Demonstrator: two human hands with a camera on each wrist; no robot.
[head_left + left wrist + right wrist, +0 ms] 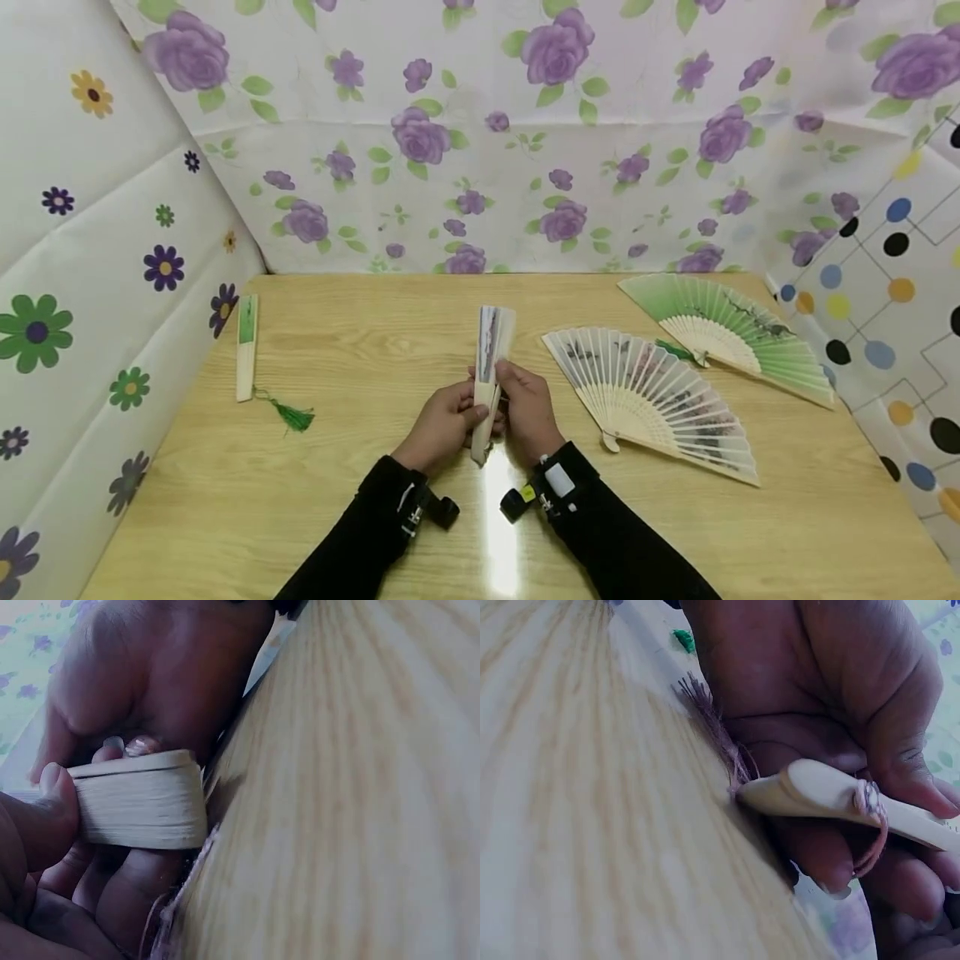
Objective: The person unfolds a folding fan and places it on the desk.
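A nearly closed folding fan [489,367] with pale wooden ribs stands upright over the middle of the wooden table [360,350]. My left hand [442,423] grips its lower ribs from the left, thumb on the rib stack [142,801]. My right hand [525,408] holds it from the right, fingers curled round the pivot end [832,796]. A purplish tassel [712,724] hangs from the pivot rivet [868,799]. The fan's top leaves are slightly spread, showing a painted paper edge.
An open white painted fan [652,400] lies right of my hands. An open green fan [727,329] lies behind it at the back right. A closed fan [246,346] with a green tassel [294,414] lies at the left edge. Flowered cloth walls surround the table.
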